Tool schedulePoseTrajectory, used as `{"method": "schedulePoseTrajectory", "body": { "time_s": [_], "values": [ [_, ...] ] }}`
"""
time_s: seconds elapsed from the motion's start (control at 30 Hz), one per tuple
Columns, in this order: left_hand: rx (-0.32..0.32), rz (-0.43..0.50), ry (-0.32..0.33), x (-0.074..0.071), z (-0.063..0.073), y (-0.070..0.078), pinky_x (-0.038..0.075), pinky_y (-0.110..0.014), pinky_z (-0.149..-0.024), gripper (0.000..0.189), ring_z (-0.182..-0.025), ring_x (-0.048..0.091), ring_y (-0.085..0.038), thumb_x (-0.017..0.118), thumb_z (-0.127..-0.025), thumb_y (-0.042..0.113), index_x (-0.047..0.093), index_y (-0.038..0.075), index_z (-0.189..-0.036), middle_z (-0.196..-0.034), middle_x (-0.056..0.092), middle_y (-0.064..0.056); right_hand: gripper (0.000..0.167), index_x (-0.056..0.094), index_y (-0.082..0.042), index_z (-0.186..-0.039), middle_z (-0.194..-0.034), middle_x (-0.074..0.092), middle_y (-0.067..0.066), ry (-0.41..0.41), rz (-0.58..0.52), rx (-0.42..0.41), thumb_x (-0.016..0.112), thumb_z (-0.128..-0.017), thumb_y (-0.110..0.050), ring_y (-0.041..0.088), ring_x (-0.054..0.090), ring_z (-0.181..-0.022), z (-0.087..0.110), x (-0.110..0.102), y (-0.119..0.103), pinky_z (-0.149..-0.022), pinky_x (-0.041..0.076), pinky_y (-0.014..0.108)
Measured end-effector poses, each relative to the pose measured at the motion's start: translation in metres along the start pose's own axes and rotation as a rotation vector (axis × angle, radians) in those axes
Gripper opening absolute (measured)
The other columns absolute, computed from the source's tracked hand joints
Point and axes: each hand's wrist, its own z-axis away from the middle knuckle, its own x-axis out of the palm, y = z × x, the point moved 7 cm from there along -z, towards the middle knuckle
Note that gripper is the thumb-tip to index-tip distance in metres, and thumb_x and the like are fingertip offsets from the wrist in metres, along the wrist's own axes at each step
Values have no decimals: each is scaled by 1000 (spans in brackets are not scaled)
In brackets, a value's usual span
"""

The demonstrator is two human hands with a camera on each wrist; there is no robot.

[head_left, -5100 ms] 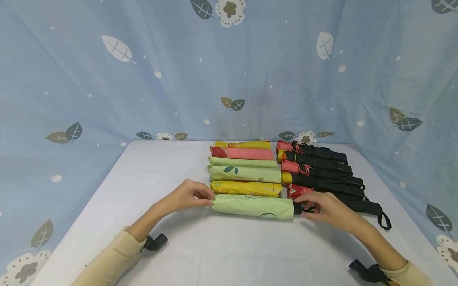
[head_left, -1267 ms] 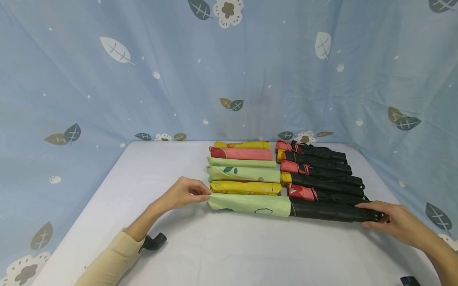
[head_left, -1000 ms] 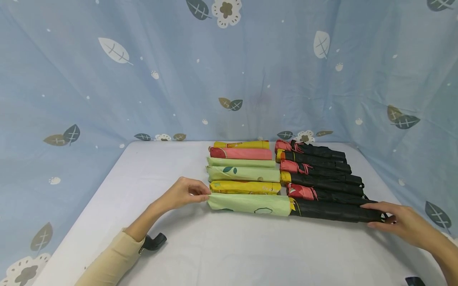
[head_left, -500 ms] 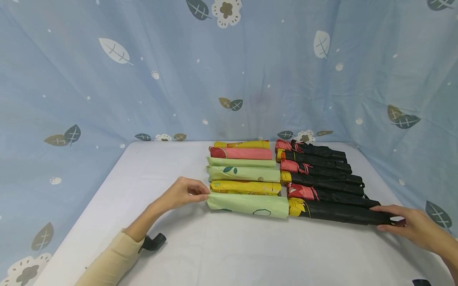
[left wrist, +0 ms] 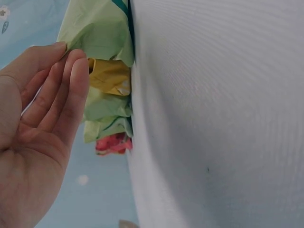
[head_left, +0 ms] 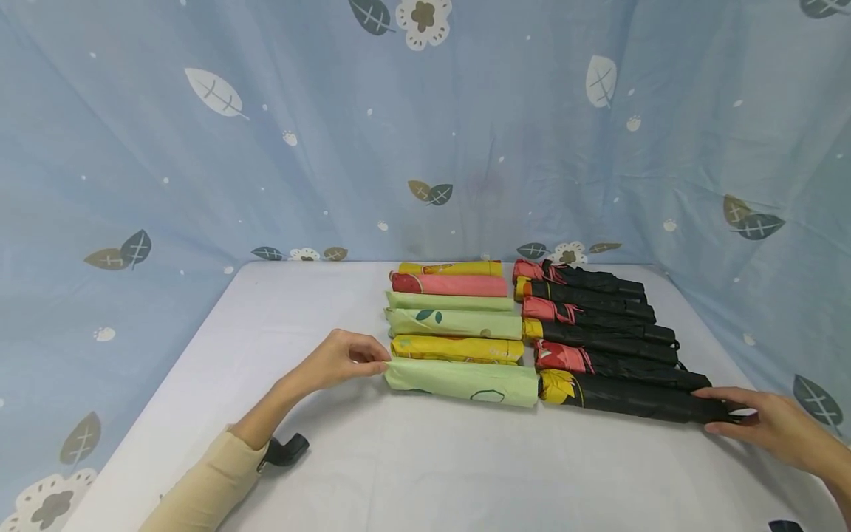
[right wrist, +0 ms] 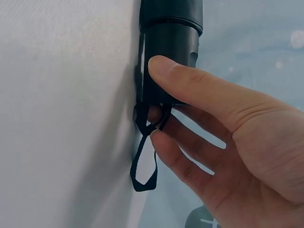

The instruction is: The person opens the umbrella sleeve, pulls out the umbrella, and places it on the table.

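My left hand (head_left: 349,360) pinches the left corner of a light green umbrella sleeve (head_left: 462,382), the nearest in a column of sleeves. In the left wrist view, thumb and fingertips squeeze its fabric edge. On the right, my right hand (head_left: 771,423) grips the handle end of a folded umbrella (head_left: 638,397), black with a yellow tip. The umbrella lies right at the sleeve's mouth, its yellow tip outside. In the right wrist view the thumb presses on the black handle (right wrist: 171,61), and a wrist strap loop (right wrist: 144,166) hangs by the fingers.
Several more sleeves lie behind, among them a yellow one (head_left: 455,349) and a pink one (head_left: 459,285). Beside them, several folded black umbrellas, such as one with a red tip (head_left: 618,366), lie in a column. A patterned blue curtain (head_left: 299,148) stands behind the white table (head_left: 399,473).
My right hand moved from the sleeve's mouth to the right and drew the black umbrella out of the green sleeve, uncovering its yellow tip. The left hand kept pinching the sleeve's corner.
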Motion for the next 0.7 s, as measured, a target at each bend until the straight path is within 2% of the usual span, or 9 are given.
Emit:
{"method": "schedulePoseTrajectory", "body": {
  "time_s": [0.07, 0.17, 0.23, 0.3, 0.47, 0.6, 0.7],
  "values": [
    [-7, 3, 3, 0, 0, 0, 61, -25, -71, 8, -75, 70, -6, 75, -88, 19, 76, 18, -95, -89, 76, 3, 54, 70, -9, -112, -114, 68, 27, -8, 2, 15, 89, -66, -29, -18, 50, -82, 0, 1, 2, -58, 56, 20],
    [-21, 6, 4, 0, 0, 0, 61, -25, -71, 9, -75, 70, -9, 75, -87, 16, 76, 15, -96, -89, 76, 0, 55, 68, -5, -115, -116, 65, 31, -37, 3, 41, 88, -67, -26, 7, 67, -84, -2, 3, 5, -60, 58, 25],
    [-29, 11, 4, 0, -1, 0, 61, -26, -71, 10, -76, 71, -12, 76, -87, 14, 76, 13, -96, -90, 77, -3, 57, 68, -3, -116, -117, 64, 33, -55, 0, 59, 88, -67, -24, 28, 69, -86, -4, 4, 6, -61, 59, 29],
    [-32, 16, 3, 1, -1, 0, 61, -27, -71, 11, -76, 71, -16, 75, -87, 12, 76, 10, -97, -91, 77, -5, 57, 67, -1, -117, -118, 62, 34, -75, -5, 74, 87, -68, -24, 37, 67, -87, -5, 5, 7, -61, 59, 30],
    [-26, 8, -3, 3, 0, -1, 61, -26, -71, 10, -77, 71, -13, 75, -87, 12, 76, 11, -97, -91, 77, -5, 58, 65, 0, -118, -116, 63, 34, -92, -1, 106, 87, -70, -26, 33, 68, -86, -6, 5, 8, -62, 59, 32],
    [-18, 9, -17, 4, 0, -3, 61, -24, -72, 9, -78, 70, -7, 74, -88, 16, 76, 15, -97, -91, 76, -1, 59, 65, 2, -115, -111, 64, 33, -77, 5, 120, 87, -70, -28, 34, 67, -85, -6, 4, 7, -64, 59, 41],
    [-14, 21, -27, 3, 1, -3, 61, -24, -73, 10, -78, 70, -6, 73, -89, 20, 75, 17, -99, -91, 76, 2, 58, 66, 2, -113, -108, 66, 30, -60, 39, 121, 88, -68, -29, 31, 66, -82, -5, 1, 5, -61, 59, 40]
  ]
}}
